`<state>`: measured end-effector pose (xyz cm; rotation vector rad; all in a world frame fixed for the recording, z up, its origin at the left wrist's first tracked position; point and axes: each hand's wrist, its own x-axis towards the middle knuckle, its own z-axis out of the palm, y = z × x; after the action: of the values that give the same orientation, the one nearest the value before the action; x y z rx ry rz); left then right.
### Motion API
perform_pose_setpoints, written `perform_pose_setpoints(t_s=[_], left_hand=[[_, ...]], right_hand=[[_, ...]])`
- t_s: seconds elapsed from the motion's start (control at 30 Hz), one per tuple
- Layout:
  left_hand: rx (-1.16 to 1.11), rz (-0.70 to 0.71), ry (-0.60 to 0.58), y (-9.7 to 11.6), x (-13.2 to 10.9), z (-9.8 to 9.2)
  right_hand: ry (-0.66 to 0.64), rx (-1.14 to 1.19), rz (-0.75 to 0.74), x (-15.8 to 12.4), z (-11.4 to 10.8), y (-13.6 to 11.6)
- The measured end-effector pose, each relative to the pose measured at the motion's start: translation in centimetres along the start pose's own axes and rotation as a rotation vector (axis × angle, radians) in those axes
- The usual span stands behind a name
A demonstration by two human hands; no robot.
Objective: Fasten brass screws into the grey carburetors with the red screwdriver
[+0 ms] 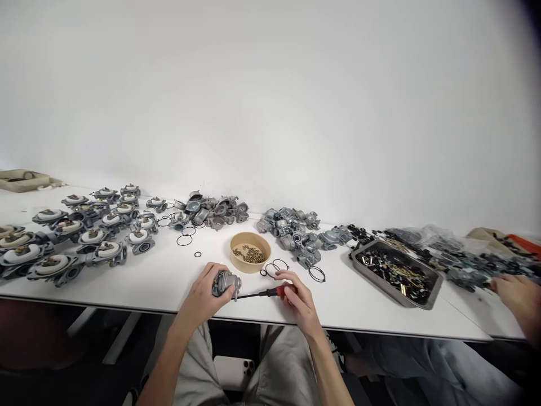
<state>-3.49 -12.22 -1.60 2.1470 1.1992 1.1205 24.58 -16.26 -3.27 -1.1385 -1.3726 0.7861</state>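
Note:
My left hand [205, 291] is closed around a small grey metal carburetor [229, 282], just above the front part of the table. A screwdriver [276, 291] with a red and black handle lies level to the right of it, its dark shaft pointing left toward the carburetor. The fingers of my right hand [299, 300] are bent round the handle. Whether the tip touches the carburetor or sits behind it, I cannot tell. Behind my hands stands a round tan bowl [237, 260] with many small screws [249, 254] in it.
Carburetor bodies with white floats [107, 249] fill the left side. Grey metal bowls [217, 210] and carburetor bodies [291, 228] are heaped toward the wall. Black rubber rings [316, 274] lie around. At right are a metal tray [395, 298] of small parts and another person's hand [513, 293].

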Motion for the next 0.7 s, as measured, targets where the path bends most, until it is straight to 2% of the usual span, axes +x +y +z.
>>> perform_pose_setpoints(t_s=[0.07, 0.23, 0.4, 0.57, 0.7], left_hand=[[0.002, 0.002, 0.003, 0.05, 0.00, 0.02], [0.005, 0.004, 0.008, -0.01, 0.00, 0.10], [0.006, -0.009, -0.007, -0.19, 0.10, 0.15], [0.005, -0.019, -0.006, -0.06, 0.16, 0.14], [0.012, -0.014, 0.002, -0.06, 0.17, 0.12]], right_hand=[[-0.017, -0.014, -0.004, -0.01, -0.19, 0.13], [0.033, -0.079, 0.032, 0.13, 0.13, 0.20], [-0.023, -0.061, -0.047, 0.00, -0.04, -0.43], [0.020, -0.084, 0.010, 0.13, 0.19, 0.09], [-0.001, -0.072, -0.025, 0.11, 0.04, -0.08]])
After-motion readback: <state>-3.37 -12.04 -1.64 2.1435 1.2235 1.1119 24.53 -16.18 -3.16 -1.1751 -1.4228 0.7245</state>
